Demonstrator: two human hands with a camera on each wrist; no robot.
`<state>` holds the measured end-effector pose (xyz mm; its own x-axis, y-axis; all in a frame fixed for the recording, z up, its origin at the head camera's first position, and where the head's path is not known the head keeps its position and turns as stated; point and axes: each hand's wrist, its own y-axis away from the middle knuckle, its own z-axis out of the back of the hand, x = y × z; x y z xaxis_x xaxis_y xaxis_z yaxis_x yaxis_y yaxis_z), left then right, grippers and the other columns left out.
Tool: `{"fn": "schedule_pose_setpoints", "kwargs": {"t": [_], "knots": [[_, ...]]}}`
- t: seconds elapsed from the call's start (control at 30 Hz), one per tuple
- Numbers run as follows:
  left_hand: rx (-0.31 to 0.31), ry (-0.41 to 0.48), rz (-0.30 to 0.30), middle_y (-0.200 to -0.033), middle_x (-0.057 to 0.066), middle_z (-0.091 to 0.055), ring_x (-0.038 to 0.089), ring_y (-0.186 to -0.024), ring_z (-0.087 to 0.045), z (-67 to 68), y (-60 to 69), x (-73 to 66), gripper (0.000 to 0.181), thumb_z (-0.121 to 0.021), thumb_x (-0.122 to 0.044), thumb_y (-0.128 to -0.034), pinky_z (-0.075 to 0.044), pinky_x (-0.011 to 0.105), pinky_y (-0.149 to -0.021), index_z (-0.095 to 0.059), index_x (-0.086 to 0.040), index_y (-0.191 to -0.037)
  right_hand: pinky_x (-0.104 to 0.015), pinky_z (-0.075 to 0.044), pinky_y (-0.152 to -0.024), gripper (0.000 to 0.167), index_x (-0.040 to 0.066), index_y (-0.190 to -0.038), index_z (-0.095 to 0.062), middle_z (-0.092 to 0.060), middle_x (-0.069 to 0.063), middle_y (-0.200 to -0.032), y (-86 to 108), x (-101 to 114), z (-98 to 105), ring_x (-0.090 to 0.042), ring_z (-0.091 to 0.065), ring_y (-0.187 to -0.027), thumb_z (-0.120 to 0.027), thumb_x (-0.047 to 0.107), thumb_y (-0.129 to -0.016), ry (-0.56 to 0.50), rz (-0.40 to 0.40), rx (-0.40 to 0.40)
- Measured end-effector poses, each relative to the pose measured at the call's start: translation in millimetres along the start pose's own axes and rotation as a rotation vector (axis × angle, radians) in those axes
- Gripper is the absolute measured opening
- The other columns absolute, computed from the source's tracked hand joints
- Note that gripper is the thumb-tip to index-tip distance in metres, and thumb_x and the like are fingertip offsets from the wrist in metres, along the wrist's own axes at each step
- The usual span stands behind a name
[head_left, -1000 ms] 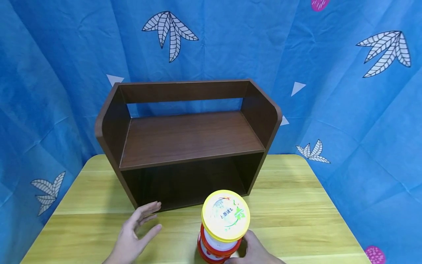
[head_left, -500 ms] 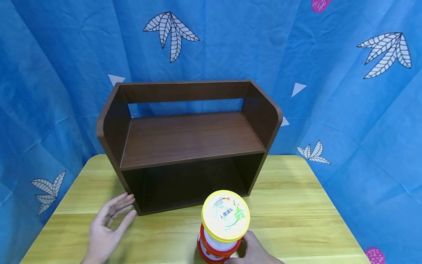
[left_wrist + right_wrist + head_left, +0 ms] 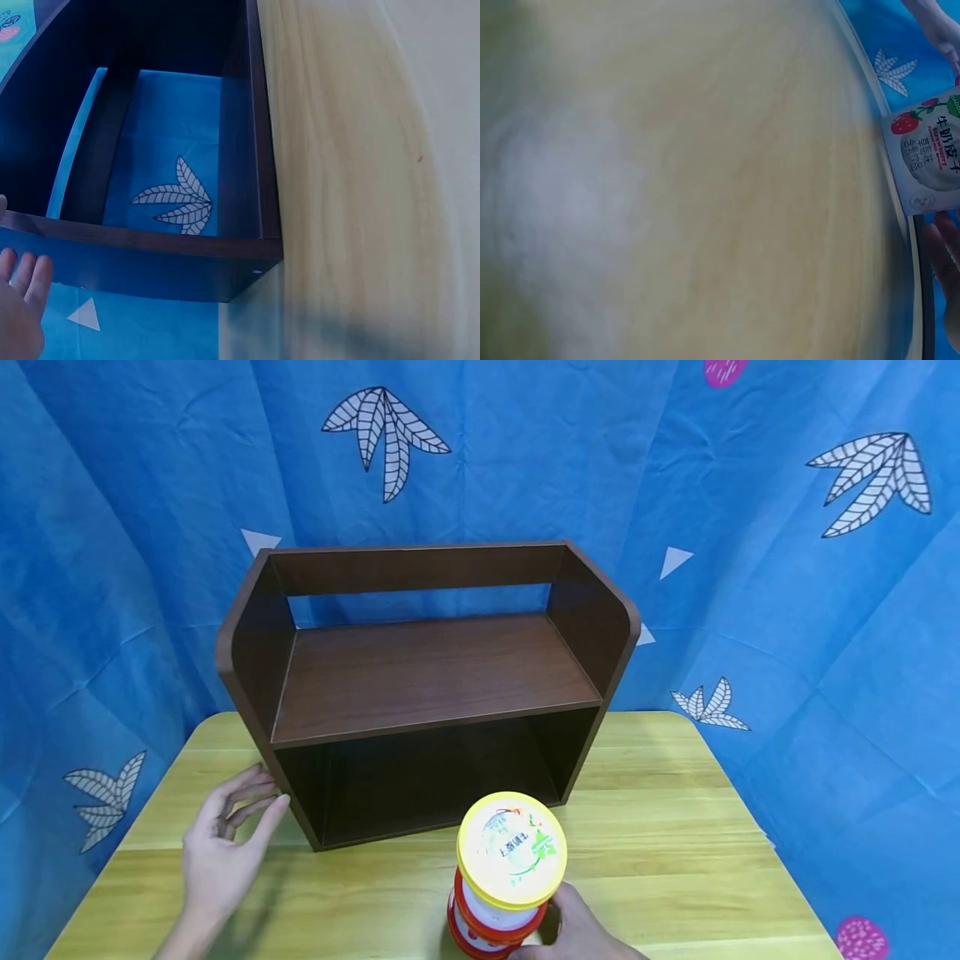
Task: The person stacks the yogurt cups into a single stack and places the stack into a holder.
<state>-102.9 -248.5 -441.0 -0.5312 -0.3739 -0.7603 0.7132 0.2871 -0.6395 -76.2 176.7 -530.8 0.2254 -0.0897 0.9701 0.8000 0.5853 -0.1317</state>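
A stack of round tubs stands at the front of the table: a yellow-lidded tub on top, a red-rimmed strawberry-print tub beneath. My right hand grips the lower part of the stack from its right side; the frame edge cuts part of it off. My left hand is at the front left of the dark brown shelf, thumb near the side panel's front edge and fingers loosely bent along its outer side. In the left wrist view, fingertips show beside that panel; contact cannot be told.
The two-tier shelf stands towards the back of the wooden table, its lower compartment in shadow. A blue patterned cloth hangs behind and at both sides of the table.
My left hand has moved left, then forward, from in front of the shelf to beside its left panel. The right hand and the tubs have stayed put.
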Motion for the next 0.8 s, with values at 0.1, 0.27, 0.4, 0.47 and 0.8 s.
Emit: {"fn": "schedule_pose_setpoints", "kwargs": {"t": [0.1, 0.27, 0.4, 0.47, 0.8], "knots": [[0.004, -0.035, 0.035, -0.119, -0.020, -0.072, -0.002, -0.106, -0.070, -1.8, -4.0, -1.1, 0.055, -0.073, 0.025, -0.0794, -0.060, 0.013, -0.087, -0.063, 0.012, -0.131, -0.021, -0.036, -0.116, 0.070, 0.015, -0.145, -0.055, -0.070, -0.006, -0.138, -0.6, -2, 0, -0.014, -0.061, -0.132, -0.086, 0.006, -0.083, 0.011, 0.066, 0.002], [-0.001, -0.030, 0.037, -0.114, -0.018, -0.072, -0.003, -0.106, -0.070, -5.8, -8.0, 0.7, 0.052, -0.075, 0.024, -0.0789, -0.060, 0.011, -0.085, -0.066, 0.010, -0.129, -0.022, -0.037, -0.117, 0.071, 0.014, -0.146, -0.055, -0.069, -0.007, -0.139, -1.4, -3, -2, -0.015, -0.061, -0.133, -0.085, 0.005, -0.083, -0.004, 0.082, 0.017], [-0.020, -0.035, 0.041, -0.111, -0.017, -0.072, -0.003, -0.104, -0.069, -9.0, -10.2, 3.1, 0.049, -0.076, 0.023, -0.0780, -0.059, 0.009, -0.084, -0.067, 0.011, -0.125, -0.025, -0.041, -0.119, 0.072, 0.013, -0.149, -0.051, -0.066, -0.011, -0.143, -4.4, -2, -3, -0.020, -0.062, -0.135, -0.083, 0.004, -0.085, -0.097, 0.038, 0.063], [-0.026, -0.045, 0.055, -0.110, -0.019, -0.071, -0.005, -0.104, -0.069, -10.0, -11.3, 3.6, 0.048, -0.077, 0.022, -0.0787, -0.058, 0.008, -0.084, -0.068, 0.010, -0.124, -0.026, -0.042, -0.120, 0.072, 0.013, -0.150, -0.050, -0.065, -0.012, -0.145, -6.5, -2, -3, -0.021, -0.061, -0.137, -0.082, 0.004, -0.086, -0.132, 0.022, 0.080], [-0.029, -0.062, 0.073, -0.107, -0.021, -0.072, -0.005, -0.101, -0.069, -11.5, -13.7, 1.1, 0.046, -0.078, 0.020, -0.0799, -0.058, 0.007, -0.083, -0.069, 0.009, -0.123, -0.023, -0.036, -0.120, 0.073, 0.015, -0.147, -0.054, -0.069, -0.005, -0.141, -12.2, -3, -6, -0.016, -0.061, -0.134, -0.087, 0.006, -0.082, -0.010, 0.103, 0.050]]}}
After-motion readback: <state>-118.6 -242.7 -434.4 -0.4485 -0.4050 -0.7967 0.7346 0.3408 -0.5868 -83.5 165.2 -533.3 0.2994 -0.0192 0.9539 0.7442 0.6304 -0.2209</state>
